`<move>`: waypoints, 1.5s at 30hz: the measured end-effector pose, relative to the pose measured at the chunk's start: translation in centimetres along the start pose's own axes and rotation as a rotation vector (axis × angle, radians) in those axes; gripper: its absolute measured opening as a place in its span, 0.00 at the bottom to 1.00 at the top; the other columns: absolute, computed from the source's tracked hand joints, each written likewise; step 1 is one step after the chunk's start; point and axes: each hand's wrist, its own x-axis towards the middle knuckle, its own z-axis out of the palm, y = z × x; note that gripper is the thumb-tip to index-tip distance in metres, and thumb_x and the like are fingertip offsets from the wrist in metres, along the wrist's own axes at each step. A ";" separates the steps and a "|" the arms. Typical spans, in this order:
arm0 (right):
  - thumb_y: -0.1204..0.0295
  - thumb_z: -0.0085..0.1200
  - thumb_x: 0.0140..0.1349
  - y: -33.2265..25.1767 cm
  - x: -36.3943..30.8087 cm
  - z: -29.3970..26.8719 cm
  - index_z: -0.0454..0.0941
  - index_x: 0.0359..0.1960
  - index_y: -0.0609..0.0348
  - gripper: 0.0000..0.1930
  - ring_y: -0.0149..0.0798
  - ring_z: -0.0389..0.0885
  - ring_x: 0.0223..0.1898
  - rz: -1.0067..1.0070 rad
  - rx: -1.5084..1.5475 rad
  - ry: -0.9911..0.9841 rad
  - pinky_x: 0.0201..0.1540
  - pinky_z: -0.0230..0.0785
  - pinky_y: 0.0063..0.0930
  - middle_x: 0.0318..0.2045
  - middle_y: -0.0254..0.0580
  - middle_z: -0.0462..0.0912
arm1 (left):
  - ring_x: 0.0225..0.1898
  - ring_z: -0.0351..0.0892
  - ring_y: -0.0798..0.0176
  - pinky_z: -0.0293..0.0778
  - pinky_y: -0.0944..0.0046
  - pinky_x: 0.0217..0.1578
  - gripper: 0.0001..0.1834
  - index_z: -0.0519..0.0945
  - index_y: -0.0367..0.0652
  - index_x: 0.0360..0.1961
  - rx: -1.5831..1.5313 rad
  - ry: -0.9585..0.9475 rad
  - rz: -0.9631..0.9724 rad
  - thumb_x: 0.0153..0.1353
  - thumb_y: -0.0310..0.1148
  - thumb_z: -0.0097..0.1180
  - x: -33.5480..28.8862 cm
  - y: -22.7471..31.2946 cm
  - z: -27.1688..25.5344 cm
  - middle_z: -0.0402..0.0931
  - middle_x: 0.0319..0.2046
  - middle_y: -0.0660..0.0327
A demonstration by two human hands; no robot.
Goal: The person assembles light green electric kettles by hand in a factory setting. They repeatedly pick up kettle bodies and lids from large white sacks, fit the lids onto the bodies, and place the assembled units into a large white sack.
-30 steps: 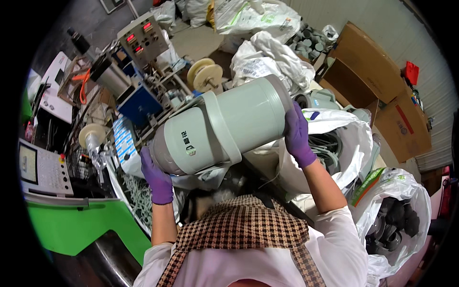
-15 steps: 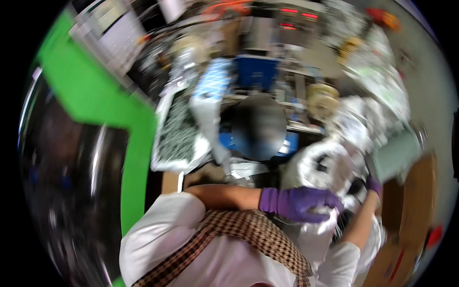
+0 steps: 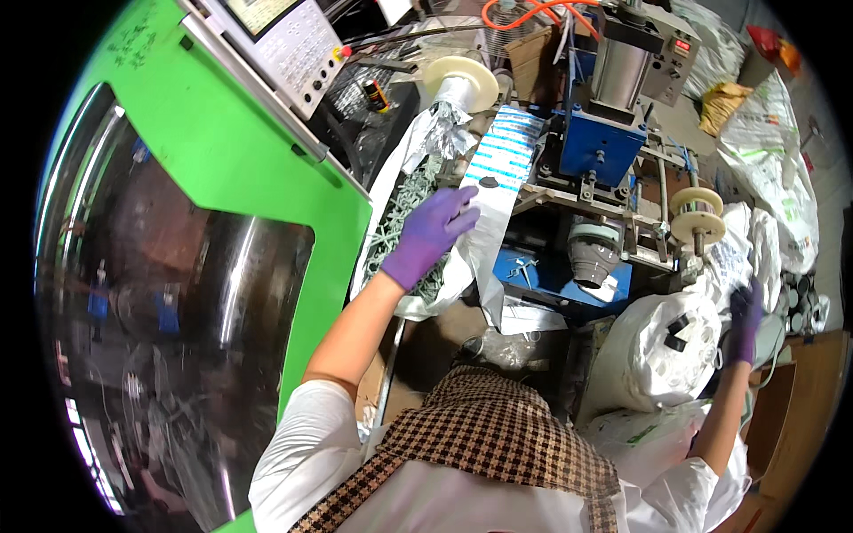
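My left hand (image 3: 431, 235), in a purple glove, hovers over a white-lined tray heaped with grey-green branching plastic pieces (image 3: 397, 216). Its fingers are stretched and slightly apart, with nothing visible in them. They reach toward a white box with blue stripes (image 3: 503, 151), which has a small dark piece (image 3: 489, 182) lying on it. My right hand (image 3: 746, 324), gloved in purple too, is far right beside a stuffed white sack (image 3: 662, 351) with black pieces on top. Its fingers are in shadow, so their grip is unclear. A grey cup-shaped part (image 3: 593, 251) sits in the blue-based press (image 3: 604, 147).
A green machine (image 3: 342, 209) with a dark window and a control panel (image 3: 280, 53) fills the left. Film spools (image 3: 697, 216) flank the press. Grey cups (image 3: 804, 302) and a cardboard box (image 3: 800, 400) stand at far right, near more white bags (image 3: 769, 169).
My left hand has swung from beside the white sack, on the right, over to the tray. My right hand stays at far right, a little farther forward. The view has shifted and sharpened.
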 end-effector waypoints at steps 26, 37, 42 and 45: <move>0.65 0.64 0.64 -9.2 -25.2 46.5 0.80 0.47 0.68 0.19 0.27 0.80 0.38 0.401 0.483 -0.475 0.43 0.72 0.20 0.40 0.39 0.86 | 0.39 0.81 0.57 0.77 0.62 0.38 0.16 0.82 0.43 0.51 -0.169 -0.083 0.188 0.64 0.34 0.63 7.4 1.7 -4.4 0.81 0.42 0.57; 0.53 0.63 0.59 -3.0 -24.7 47.4 0.86 0.41 0.63 0.22 0.47 0.80 0.41 -0.012 -0.262 -0.581 0.49 0.71 0.38 0.37 0.51 0.82 | 0.39 0.81 0.50 0.77 0.56 0.39 0.16 0.81 0.50 0.48 0.133 -0.265 0.355 0.58 0.28 0.61 11.8 -5.1 5.0 0.78 0.37 0.57; 0.49 0.63 0.58 0.1 -24.3 48.3 0.86 0.40 0.64 0.25 0.51 0.80 0.43 0.084 -0.135 -0.564 0.50 0.72 0.39 0.40 0.54 0.83 | 0.37 0.80 0.50 0.76 0.54 0.38 0.10 0.80 0.47 0.43 0.114 -0.352 0.353 0.59 0.27 0.58 10.6 -5.8 6.0 0.77 0.35 0.58; 0.48 0.62 0.59 0.1 -23.5 47.8 0.84 0.46 0.64 0.28 0.52 0.80 0.46 0.043 -0.219 -0.666 0.52 0.72 0.40 0.43 0.55 0.83 | 0.39 0.80 0.50 0.76 0.54 0.38 0.11 0.78 0.47 0.46 0.175 -0.406 0.292 0.61 0.29 0.57 10.1 -4.7 5.2 0.76 0.37 0.57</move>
